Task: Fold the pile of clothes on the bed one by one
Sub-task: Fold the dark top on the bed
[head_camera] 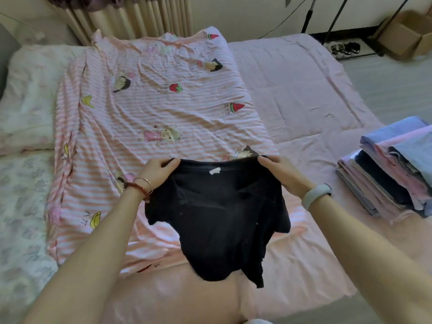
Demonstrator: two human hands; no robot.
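A black garment (pixel 219 220) with a small white label near its top edge hangs in front of me above the bed. My left hand (pixel 159 171) grips its top left corner and my right hand (pixel 282 173) grips its top right corner, stretching the upper edge between them. The lower part dangles loose and crumpled. A stack of folded clothes (pixel 390 174) in blue, pink, navy and grey lies on the bed at the right.
A pink striped cartoon-print sheet (pixel 149 108) is spread over the pink bed cover (pixel 292 94). A floral pillow (pixel 28 97) lies at the left. Beyond the bed stand a radiator (pixel 140 17), shoes (pixel 343 49) and a cardboard box (pixel 409 33) on the floor.
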